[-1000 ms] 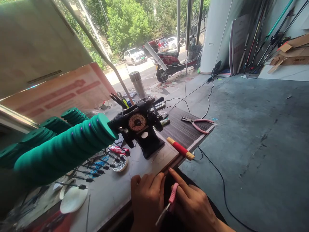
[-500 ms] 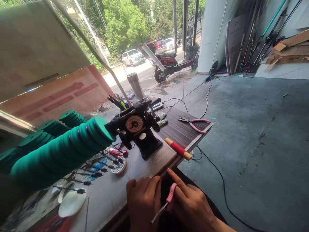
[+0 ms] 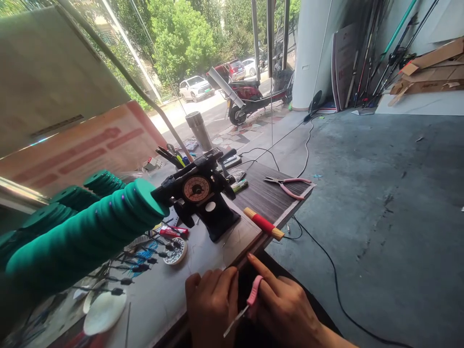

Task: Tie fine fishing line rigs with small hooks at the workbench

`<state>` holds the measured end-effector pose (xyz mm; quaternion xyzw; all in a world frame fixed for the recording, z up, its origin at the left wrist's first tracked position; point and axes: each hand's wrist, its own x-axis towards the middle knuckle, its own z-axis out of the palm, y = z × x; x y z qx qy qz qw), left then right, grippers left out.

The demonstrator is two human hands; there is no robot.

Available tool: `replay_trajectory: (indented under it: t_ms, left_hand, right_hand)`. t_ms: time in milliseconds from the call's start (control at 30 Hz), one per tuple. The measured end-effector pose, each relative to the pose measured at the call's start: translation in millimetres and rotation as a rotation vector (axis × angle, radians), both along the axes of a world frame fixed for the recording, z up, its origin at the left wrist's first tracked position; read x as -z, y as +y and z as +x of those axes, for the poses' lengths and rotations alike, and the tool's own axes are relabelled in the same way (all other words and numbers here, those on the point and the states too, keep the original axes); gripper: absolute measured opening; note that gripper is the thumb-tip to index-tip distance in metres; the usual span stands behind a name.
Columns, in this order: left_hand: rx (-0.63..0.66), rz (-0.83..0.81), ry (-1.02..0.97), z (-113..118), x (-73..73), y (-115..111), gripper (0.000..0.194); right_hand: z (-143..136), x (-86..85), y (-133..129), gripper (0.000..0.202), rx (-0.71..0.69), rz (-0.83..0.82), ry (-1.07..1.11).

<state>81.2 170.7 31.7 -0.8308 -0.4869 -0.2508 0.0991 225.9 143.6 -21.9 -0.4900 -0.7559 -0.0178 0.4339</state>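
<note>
My left hand (image 3: 213, 297) is closed at the table's front edge, fingers curled and pressed together. Whatever it may pinch is hidden or too thin to see. Close beside it, my right hand (image 3: 281, 302) is wrapped round pink-handled scissors (image 3: 255, 290), their metal blade pointing down and left. The right index finger stretches forward to the table edge. Just beyond that fingertip lies a wooden stick wrapped in red (image 3: 264, 224). Past the hands stands a black winding device with a round dial (image 3: 196, 188), and a long row of green spools (image 3: 87, 227) extends from its left side.
Pink-handled pliers (image 3: 288, 186) lie on the table's far right corner. Left of the hands are a small dish of beads (image 3: 175, 251), a red tube (image 3: 174, 232), several dark-tipped thin pieces and a white shell-like dish (image 3: 105, 314). A black cable (image 3: 335, 270) runs along the floor.
The whole view has shifted slightly, so things sit a little further left. Both hands keep nearly the same pose, and the scissors stay in the right hand.
</note>
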Motion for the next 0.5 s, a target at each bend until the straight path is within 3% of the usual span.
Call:
replay_trajectory:
  t_ms: [367, 500]
  left_hand:
    - [0.053, 0.02, 0.065, -3.7, -0.4, 2.4, 0.016]
    - [-0.004, 0.028, -0.005, 1.0, -0.5, 0.2, 0.023]
  right_hand:
    - [-0.4, -0.4, 1.1, 0.014, -0.03, -0.008, 0.027]
    - [6.7, -11.8, 2.3, 0.014, -0.166, -0.132, 0.195]
